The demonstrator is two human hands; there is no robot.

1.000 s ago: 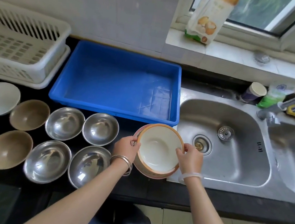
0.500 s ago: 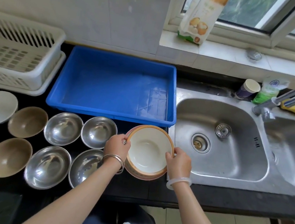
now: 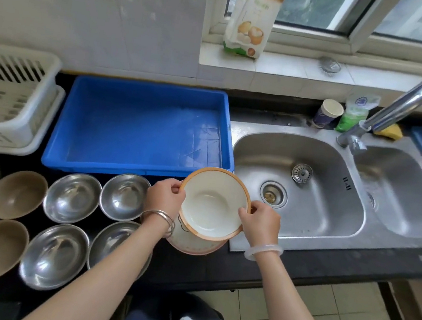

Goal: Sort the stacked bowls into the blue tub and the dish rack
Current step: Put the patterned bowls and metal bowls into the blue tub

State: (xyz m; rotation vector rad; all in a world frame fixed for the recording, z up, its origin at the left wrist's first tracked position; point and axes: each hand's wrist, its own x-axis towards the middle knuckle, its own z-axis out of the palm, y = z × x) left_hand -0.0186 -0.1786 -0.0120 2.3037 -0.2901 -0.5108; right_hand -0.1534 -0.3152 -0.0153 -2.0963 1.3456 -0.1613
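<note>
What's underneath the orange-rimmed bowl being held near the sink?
A second bowl sits under the orange-rimmed bowl; only its pale side and pinkish lower rim show. The orange-rimmed bowl and the left hand cover the rest, so any further bowls are hidden.

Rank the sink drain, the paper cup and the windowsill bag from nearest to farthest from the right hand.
From the right hand, which holds the top bowl:
1. Sink drain, just beyond it.
2. Paper cup, behind the sink, further right.
3. Bag, on the windowsill at the back.
</note>
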